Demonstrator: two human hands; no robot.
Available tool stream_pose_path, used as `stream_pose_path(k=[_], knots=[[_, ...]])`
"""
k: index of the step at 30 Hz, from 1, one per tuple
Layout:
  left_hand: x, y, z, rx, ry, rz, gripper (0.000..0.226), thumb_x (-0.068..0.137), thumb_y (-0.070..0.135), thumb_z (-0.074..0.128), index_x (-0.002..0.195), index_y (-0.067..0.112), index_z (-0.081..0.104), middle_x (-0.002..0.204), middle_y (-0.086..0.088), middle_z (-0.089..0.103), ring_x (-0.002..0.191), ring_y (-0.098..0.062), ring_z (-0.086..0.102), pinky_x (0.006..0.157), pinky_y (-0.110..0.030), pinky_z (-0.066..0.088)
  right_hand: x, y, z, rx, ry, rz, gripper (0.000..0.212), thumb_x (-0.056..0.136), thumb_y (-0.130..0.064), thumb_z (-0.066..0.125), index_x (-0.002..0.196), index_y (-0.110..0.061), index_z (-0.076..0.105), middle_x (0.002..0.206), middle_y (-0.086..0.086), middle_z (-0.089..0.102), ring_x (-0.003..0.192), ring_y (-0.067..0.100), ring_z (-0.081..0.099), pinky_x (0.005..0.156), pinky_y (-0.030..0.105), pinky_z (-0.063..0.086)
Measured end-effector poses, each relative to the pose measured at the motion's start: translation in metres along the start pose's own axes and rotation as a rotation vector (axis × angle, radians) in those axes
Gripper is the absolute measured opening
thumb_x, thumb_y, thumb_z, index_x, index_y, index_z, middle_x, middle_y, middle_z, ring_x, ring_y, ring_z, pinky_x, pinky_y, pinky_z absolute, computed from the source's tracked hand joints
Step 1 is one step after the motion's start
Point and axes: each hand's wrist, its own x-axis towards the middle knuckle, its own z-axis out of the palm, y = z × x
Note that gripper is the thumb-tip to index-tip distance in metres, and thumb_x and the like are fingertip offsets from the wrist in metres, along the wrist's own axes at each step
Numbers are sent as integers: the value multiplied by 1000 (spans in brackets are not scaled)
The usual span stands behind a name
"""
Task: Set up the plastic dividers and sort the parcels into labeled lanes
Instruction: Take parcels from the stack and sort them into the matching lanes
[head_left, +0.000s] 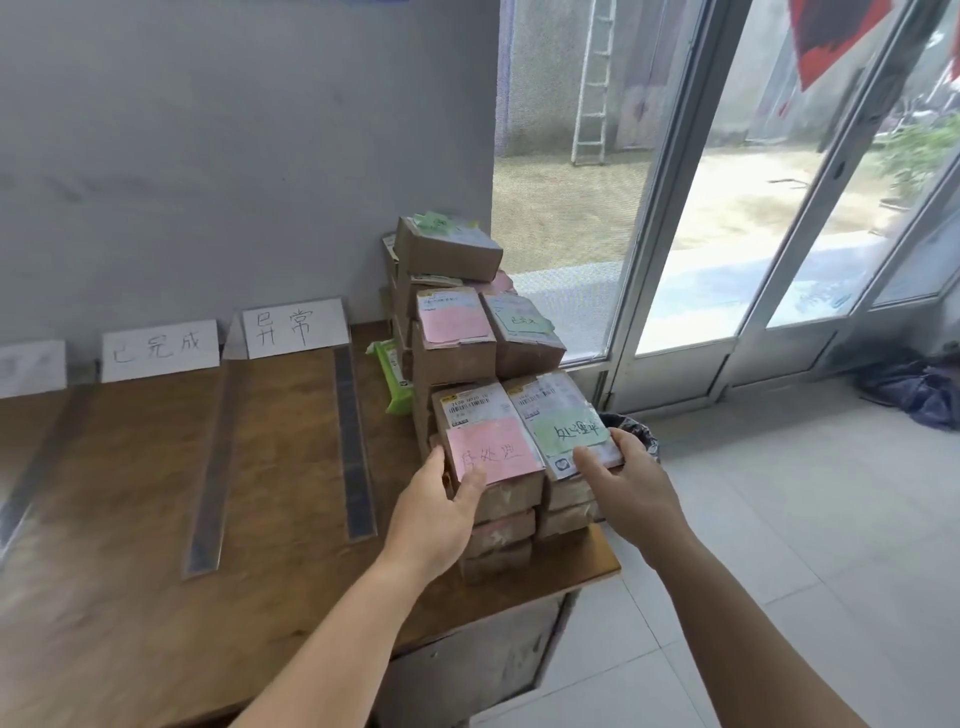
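Stacks of brown cardboard parcels stand at the right end of the wooden table (156, 597). My left hand (441, 514) grips the near-left top parcel with a pink note (491, 444), thumb on the note. My right hand (628, 483) holds the neighbouring top parcel with a green note (563, 421), thumb on top, fingers round its right edge. Clear plastic dividers (356, 447) (210, 483) lie lengthwise on the table. White lane labels (295, 328) (158, 349) stand against the wall.
More parcels (447, 249) pile up behind, toward the window. A green wipes pack (395, 374) lies beside the stacks. A dark waste bin (641, 434) sits on the tiled floor right of the table. Glass doors fill the right side.
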Motion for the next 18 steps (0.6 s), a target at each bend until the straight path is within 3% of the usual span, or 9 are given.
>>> stream_pose_path(k=[2,6,9,11,15,18], knots=[[-6,0,-1,-16,25,1,62,93,50,46,147,25,29,144,10,44,133,-15,39,99,-26,33,-5,1,0,1,11,-13,38,91,-37,57,126,-24,49,110,-6,67,98,14,63,84,41,54],[-17,-4,-3,-37,44,-26,66,92,50,47,149,23,25,148,8,38,136,-16,34,106,-33,32,-17,4,0,29,39,-33,28,91,-34,57,118,-26,54,103,-8,68,93,10,63,74,31,53],[-26,-5,-5,-50,48,-9,58,94,47,48,146,27,31,143,12,44,128,-8,38,96,-23,32,-25,7,2,39,50,-48,21,91,-33,57,111,-29,54,101,-11,68,87,0,61,60,18,45],[-32,-5,-7,-66,54,0,58,93,47,48,145,27,32,142,12,44,125,-5,39,95,-22,32,-30,6,2,49,53,-53,26,91,-32,57,116,-26,53,99,-11,67,85,-3,60,56,14,43],[-43,-9,-15,-82,84,26,63,90,51,50,146,29,31,145,12,42,130,-8,38,100,-27,32,-41,5,2,94,76,-77,36,90,-30,59,124,-22,52,98,-13,66,89,4,63,69,25,52],[-54,-12,-26,-102,125,24,70,87,54,52,147,29,28,148,10,38,137,-13,32,104,-31,31,-48,3,5,155,76,-133,33,90,-26,60,122,-23,54,95,-15,66,85,-2,64,63,18,52]])
